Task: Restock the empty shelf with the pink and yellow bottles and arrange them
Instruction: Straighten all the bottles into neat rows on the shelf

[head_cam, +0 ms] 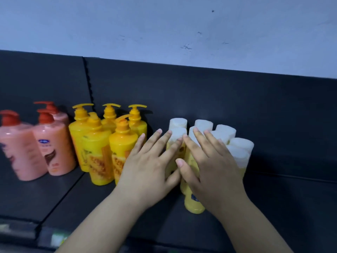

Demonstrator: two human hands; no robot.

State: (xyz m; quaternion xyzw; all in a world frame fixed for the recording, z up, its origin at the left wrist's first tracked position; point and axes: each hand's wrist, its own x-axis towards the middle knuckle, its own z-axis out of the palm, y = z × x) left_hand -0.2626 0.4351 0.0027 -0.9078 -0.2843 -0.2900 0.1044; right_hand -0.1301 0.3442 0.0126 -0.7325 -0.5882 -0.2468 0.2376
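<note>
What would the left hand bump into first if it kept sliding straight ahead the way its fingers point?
The left hand points up-right at the cluster of white-capped bottles; the nearest cap lies right at its fingertips, so probably that one first, though contact is hard to judge.

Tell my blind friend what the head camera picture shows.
A left hand and a right hand press flat against white-capped yellow bottles on a dark shelf. Further left stand yellow pump bottles and pink pump bottles.

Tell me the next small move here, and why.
Probably push the white-capped bottles back and level: left hand and right hand lie flat against them, and the front bottle stands well forward of the others.
</note>
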